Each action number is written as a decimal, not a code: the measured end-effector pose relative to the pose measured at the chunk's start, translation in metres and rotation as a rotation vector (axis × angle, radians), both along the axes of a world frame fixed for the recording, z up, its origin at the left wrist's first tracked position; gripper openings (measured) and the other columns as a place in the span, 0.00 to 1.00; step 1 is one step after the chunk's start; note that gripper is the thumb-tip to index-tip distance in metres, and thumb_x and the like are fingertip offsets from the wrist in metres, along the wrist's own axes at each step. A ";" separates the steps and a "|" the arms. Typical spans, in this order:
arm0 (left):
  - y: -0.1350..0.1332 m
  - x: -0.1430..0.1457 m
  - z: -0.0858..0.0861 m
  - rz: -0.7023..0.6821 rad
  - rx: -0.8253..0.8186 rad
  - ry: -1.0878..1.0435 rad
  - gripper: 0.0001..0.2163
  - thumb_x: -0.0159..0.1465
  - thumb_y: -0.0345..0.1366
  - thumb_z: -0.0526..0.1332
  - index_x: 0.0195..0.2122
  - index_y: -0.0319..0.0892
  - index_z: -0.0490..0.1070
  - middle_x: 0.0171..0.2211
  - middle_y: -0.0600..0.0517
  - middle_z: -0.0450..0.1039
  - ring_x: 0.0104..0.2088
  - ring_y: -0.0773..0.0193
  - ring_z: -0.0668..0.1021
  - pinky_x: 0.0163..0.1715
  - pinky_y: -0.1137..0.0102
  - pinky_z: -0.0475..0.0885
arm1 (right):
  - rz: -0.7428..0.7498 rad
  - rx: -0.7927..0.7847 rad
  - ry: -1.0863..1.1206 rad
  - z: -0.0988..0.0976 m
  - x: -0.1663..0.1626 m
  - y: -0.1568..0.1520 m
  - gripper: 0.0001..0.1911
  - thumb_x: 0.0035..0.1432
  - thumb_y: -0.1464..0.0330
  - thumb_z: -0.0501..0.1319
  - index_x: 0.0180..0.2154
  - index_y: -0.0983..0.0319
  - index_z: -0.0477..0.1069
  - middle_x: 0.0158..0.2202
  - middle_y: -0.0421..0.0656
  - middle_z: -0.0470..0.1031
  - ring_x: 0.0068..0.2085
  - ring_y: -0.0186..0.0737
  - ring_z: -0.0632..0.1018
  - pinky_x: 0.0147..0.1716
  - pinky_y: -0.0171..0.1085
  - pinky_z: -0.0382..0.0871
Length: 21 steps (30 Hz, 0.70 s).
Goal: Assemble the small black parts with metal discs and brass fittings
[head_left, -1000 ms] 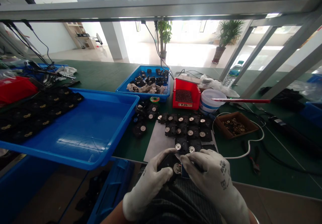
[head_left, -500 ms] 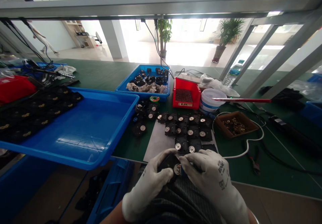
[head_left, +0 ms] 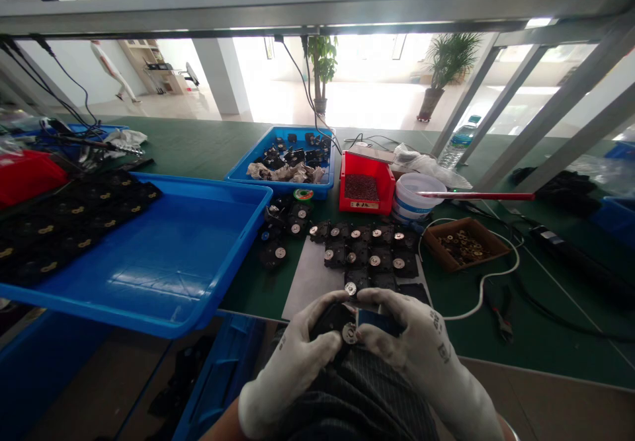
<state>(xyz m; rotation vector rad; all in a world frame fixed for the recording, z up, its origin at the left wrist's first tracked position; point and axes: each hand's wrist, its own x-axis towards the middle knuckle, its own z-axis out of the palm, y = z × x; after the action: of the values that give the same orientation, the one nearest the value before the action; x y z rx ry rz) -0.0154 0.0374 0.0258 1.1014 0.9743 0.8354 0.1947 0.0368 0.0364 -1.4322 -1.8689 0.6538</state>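
Observation:
My left hand [head_left: 300,355], in a white glove, is closed around a black plastic part [head_left: 328,322] with a round silver metal disc [head_left: 350,333] at its right side. My gloved right hand [head_left: 409,338] is closed on a dark blue piece [head_left: 380,322], with its thumb beside the disc. Whether the blue piece touches the black part, I cannot tell. Both hands are above my lap at the table's front edge. Just beyond them, several similar black parts with silver discs [head_left: 376,261] lie in rows on a grey sheet [head_left: 308,276].
A large blue tray [head_left: 163,282] with several black parts is at left. Behind stand a smaller blue tray [head_left: 238,175], a red bin [head_left: 367,205] of small brown pieces and a white tub [head_left: 417,190]. A small box [head_left: 446,266] of brass-coloured pieces, a white cable and pliers [head_left: 503,319] lie right.
My right hand has turned and its fingers have lifted, so more of the blue piece shows. My left hand stays almost still. A person in the background has moved right.

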 end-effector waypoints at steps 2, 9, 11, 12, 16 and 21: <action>-0.001 0.000 -0.001 -0.011 0.050 0.004 0.24 0.62 0.31 0.64 0.61 0.46 0.73 0.59 0.48 0.78 0.58 0.50 0.78 0.59 0.62 0.74 | 0.023 -0.266 0.191 -0.003 0.002 -0.001 0.31 0.53 0.58 0.73 0.58 0.58 0.73 0.46 0.46 0.84 0.44 0.49 0.83 0.43 0.42 0.76; -0.008 0.004 -0.009 -0.069 0.304 0.079 0.26 0.65 0.30 0.62 0.64 0.47 0.70 0.65 0.48 0.74 0.66 0.50 0.73 0.67 0.59 0.67 | 0.124 -0.614 0.582 -0.007 -0.004 -0.007 0.38 0.56 0.66 0.71 0.66 0.58 0.62 0.56 0.47 0.77 0.51 0.48 0.80 0.49 0.43 0.76; -0.009 0.005 -0.012 -0.067 0.401 0.101 0.26 0.64 0.29 0.61 0.65 0.46 0.70 0.64 0.48 0.75 0.65 0.50 0.75 0.66 0.60 0.69 | 0.146 -0.642 0.651 -0.004 -0.005 -0.009 0.36 0.55 0.69 0.71 0.64 0.57 0.66 0.52 0.45 0.80 0.50 0.48 0.80 0.47 0.42 0.76; -0.009 0.005 -0.013 -0.072 0.445 0.109 0.27 0.63 0.29 0.61 0.65 0.46 0.70 0.64 0.48 0.75 0.64 0.49 0.76 0.66 0.60 0.70 | 0.160 -0.641 0.685 -0.002 -0.006 -0.010 0.34 0.53 0.70 0.70 0.62 0.58 0.68 0.49 0.44 0.81 0.49 0.47 0.80 0.46 0.41 0.76; -0.005 0.010 -0.017 -0.067 0.460 0.125 0.28 0.60 0.28 0.61 0.64 0.46 0.71 0.63 0.47 0.76 0.63 0.48 0.77 0.65 0.59 0.70 | 0.129 -0.631 0.726 -0.005 -0.011 -0.008 0.26 0.54 0.68 0.70 0.55 0.61 0.75 0.45 0.45 0.82 0.48 0.50 0.81 0.48 0.42 0.77; 0.002 0.022 -0.024 0.062 0.237 -0.019 0.22 0.64 0.34 0.63 0.61 0.45 0.74 0.62 0.46 0.76 0.64 0.46 0.74 0.67 0.55 0.67 | -0.001 -0.415 0.564 -0.019 -0.008 0.001 0.25 0.59 0.51 0.68 0.52 0.60 0.78 0.44 0.48 0.84 0.48 0.54 0.83 0.50 0.48 0.79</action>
<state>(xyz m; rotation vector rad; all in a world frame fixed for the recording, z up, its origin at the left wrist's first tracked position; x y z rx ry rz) 0.0068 0.0394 0.0022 1.2679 0.9137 1.0298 0.1863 0.0376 0.0175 -1.3055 -1.3341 1.3467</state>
